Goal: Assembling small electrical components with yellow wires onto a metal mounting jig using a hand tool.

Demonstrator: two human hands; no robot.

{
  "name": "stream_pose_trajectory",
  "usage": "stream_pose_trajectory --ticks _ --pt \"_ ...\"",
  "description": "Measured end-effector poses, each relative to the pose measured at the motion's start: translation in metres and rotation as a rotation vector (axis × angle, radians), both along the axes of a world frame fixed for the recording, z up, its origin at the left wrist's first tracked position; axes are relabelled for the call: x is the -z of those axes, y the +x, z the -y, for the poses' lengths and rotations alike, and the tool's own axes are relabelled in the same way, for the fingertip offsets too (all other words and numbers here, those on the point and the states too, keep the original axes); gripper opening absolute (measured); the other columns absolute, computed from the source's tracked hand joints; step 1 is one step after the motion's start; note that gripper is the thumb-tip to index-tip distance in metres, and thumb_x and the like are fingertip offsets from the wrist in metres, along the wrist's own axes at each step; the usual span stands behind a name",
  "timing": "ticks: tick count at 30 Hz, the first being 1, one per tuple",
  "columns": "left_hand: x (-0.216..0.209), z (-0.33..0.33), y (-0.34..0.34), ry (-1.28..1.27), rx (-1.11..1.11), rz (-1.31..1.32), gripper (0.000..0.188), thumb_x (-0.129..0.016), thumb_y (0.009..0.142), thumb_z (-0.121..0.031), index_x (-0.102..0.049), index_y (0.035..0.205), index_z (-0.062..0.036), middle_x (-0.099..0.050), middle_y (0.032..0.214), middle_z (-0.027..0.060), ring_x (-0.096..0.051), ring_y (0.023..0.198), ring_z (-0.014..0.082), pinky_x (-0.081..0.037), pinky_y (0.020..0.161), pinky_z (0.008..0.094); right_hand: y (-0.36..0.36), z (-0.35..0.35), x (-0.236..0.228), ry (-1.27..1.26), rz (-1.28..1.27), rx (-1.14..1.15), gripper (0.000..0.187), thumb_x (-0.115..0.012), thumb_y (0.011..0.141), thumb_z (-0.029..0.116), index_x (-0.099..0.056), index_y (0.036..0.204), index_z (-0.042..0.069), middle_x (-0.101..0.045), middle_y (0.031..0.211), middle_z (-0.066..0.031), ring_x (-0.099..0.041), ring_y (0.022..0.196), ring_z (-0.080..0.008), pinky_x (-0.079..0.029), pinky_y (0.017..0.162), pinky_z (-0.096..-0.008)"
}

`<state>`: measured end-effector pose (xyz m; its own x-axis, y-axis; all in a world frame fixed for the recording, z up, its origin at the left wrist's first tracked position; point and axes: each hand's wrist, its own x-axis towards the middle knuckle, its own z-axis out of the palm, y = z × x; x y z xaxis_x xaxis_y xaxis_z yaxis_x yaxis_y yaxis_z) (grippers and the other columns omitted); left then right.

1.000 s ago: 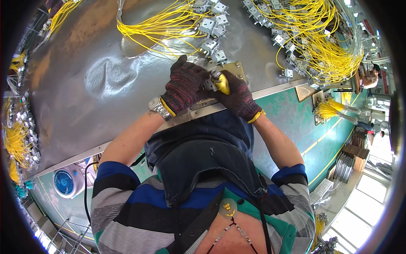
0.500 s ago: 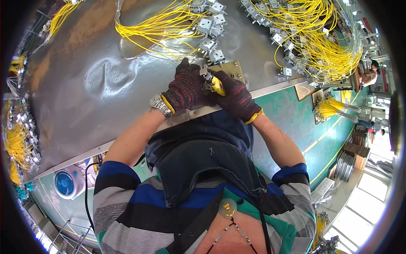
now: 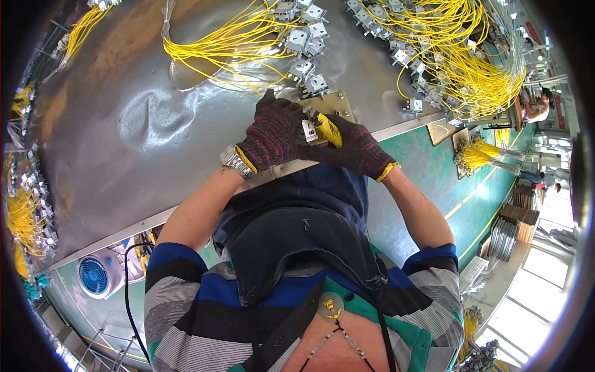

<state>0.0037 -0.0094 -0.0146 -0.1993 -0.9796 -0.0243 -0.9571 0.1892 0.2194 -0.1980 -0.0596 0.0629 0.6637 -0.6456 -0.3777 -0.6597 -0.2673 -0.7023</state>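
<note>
Both hands wear dark red-and-black knit gloves with yellow cuffs and meet at the near edge of the metal-topped table. My left hand point(image 3: 271, 133) has its fingers closed at a small silver metal part point(image 3: 308, 131). My right hand point(image 3: 357, 149) is curled in from the other side. Along its thumb side lies a yellow piece with dark marks point(image 3: 328, 130); whether that is a tool's handle or a wrapped thumb I cannot tell. Under and behind the hands is a brass-coloured metal plate point(image 3: 338, 105). Fingertips are partly hidden.
Beyond the hands, a bundle of yellow wires point(image 3: 211, 49) ends in several small silver metal housings point(image 3: 316, 84). A larger wired pile point(image 3: 458, 68) lies at the far right. The dented metal tabletop point(image 3: 93, 161) stretches left. Below it stands a blue-and-white fan point(image 3: 94, 274).
My right hand has shifted slightly right and down, with the yellow piece. The silver part between the hands now shows more. My left hand stays nearly in place.
</note>
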Motion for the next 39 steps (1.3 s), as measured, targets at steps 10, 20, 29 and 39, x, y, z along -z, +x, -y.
stream_pose_trajectory --ticks 10,20,29,39 --pt "0.002 -0.005 -0.001 -0.164 -0.043 -0.254 0.067 -0.078 0.067 -0.064 -0.070 0.114 -0.0176 -0.069 0.116 0.0068 -0.059 0.120 0.0288 -0.026 0.119 0.0513 -0.044 0.009 0.003 0.226 0.226 0.116 0.051 -0.072 0.095 0.023 -0.057 0.138 0.002 -0.067 0.125 -0.0216 -0.066 0.113 -0.0312 -0.052 0.096 -0.0368" --pt "0.018 -0.002 -0.004 -0.362 -0.027 -0.273 0.058 -0.082 0.065 -0.059 -0.070 0.103 -0.0173 -0.070 0.104 0.0054 -0.064 0.108 0.0264 -0.034 0.114 0.0510 -0.032 -0.010 -0.031 -0.404 0.217 -0.072 0.041 -0.077 0.084 0.015 -0.070 0.124 0.010 -0.069 0.108 -0.0174 -0.070 0.096 -0.0359 -0.056 0.084 -0.0411" --pt "0.022 0.001 -0.004 -0.359 -0.004 -0.273 0.060 -0.083 0.065 -0.059 -0.069 0.104 -0.0146 -0.070 0.107 0.0077 -0.064 0.109 0.0290 -0.038 0.109 0.0507 -0.013 -0.024 -0.044 -0.587 0.031 -0.073 0.035 -0.074 0.085 0.018 -0.070 0.120 0.012 -0.068 0.112 -0.0145 -0.070 0.093 -0.0351 -0.056 0.079 -0.0444" --pt "0.020 0.014 -0.003 -0.158 0.002 -0.233 0.079 -0.077 0.070 -0.067 -0.066 0.119 -0.0060 -0.068 0.121 0.0169 -0.056 0.125 0.0376 -0.037 0.111 0.0507 -0.015 -0.016 -0.029 -0.500 0.110 0.032 0.034 -0.078 0.083 0.016 -0.073 0.115 0.007 -0.070 0.113 -0.0165 -0.070 0.096 -0.0361 -0.056 0.083 -0.0420"
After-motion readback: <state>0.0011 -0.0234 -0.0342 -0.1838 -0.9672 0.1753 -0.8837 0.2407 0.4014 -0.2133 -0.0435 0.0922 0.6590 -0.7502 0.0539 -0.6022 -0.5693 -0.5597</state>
